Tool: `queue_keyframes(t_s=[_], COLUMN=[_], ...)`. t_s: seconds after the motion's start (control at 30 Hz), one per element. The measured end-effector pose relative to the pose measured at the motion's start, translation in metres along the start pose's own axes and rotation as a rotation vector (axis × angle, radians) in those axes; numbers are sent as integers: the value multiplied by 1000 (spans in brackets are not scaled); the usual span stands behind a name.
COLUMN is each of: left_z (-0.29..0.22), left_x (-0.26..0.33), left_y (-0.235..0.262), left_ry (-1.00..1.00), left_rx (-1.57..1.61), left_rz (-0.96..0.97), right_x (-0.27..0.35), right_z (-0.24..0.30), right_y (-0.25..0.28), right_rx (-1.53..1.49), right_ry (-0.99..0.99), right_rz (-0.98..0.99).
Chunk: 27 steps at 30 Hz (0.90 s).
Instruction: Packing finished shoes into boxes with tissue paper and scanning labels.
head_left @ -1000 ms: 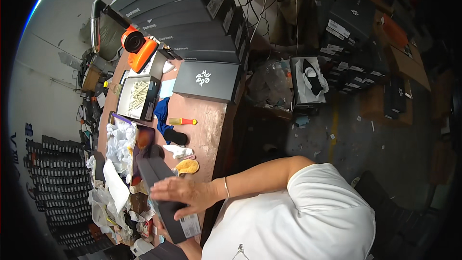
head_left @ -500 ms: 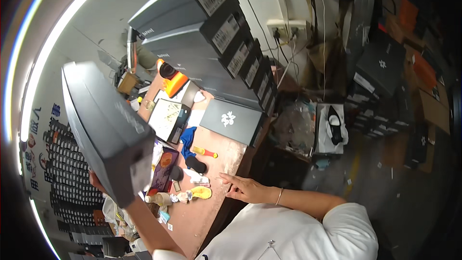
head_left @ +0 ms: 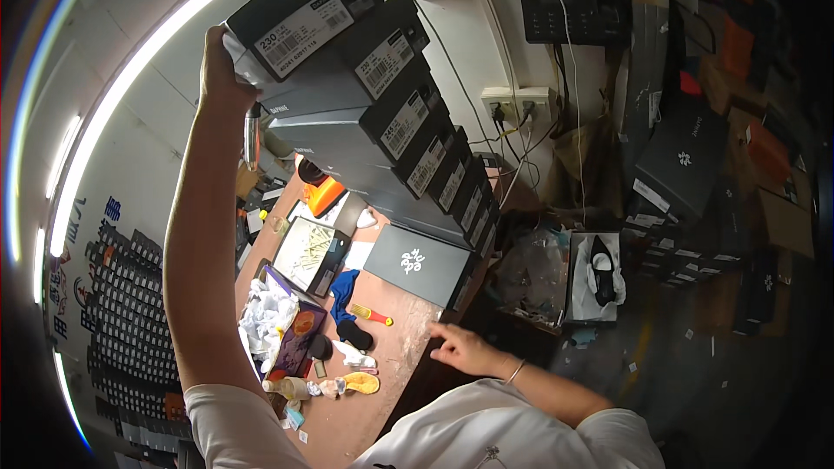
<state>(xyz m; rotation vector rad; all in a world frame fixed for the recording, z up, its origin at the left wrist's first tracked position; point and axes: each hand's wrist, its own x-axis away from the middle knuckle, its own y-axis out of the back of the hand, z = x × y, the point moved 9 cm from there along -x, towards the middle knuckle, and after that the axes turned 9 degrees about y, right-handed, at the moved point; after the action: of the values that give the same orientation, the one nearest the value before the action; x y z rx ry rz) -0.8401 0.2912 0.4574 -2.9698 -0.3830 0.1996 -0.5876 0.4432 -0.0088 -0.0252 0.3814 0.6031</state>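
Tabletop edge (head_left: 412,353) open near right hand (head_left: 466,350), left hand (head_left: 226,74) on top box (head_left: 306,17)

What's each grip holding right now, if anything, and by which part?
Left grip: the topmost dark grey shoebox, by its left side near the labelled end; exact contact is partly hidden. Right grip: nothing visible.

Hard white light is thrown from a long tube lamp (head_left: 126,78), burned out to pure white, beyond the left edge of the bench (head_left: 408,349). The bench top is lit brightly, while the floor (head_left: 665,382) past its right edge is sunk in shadow. Rainbow-tinted glare is streaked down the far left. Straight lines are bowed by the fisheye, and the right rim is swallowed in black. The stacked boxes (head_left: 339,87) are rendered fairly sharply.
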Motion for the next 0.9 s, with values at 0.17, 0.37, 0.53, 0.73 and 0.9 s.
queue_keyframes(t_s=[0.17, 0.37, 0.53, 0.73, 0.9], left_z=[-29, -35, -27, -16, -12], left_x=[51, 66, 79, 69, 67], left_y=[-47, -32, -46, -60, -48], left_ry=[-520, -891, -927, -954, -927], left_rx=[-297, -782, -805, -719, -678], left_rz=[56, -50, -187, -282, -150], right_x=[-89, -239, -331, -304, -305], right_z=[57, 228, 230, 249, 241], right_y=[174, 330, 316, 283, 286], right_rx=[34, 386, 127, 326, 197], right_ry=[196, 659, 399, 478, 531], right_rz=[-326, -704, -392, -647, -567])
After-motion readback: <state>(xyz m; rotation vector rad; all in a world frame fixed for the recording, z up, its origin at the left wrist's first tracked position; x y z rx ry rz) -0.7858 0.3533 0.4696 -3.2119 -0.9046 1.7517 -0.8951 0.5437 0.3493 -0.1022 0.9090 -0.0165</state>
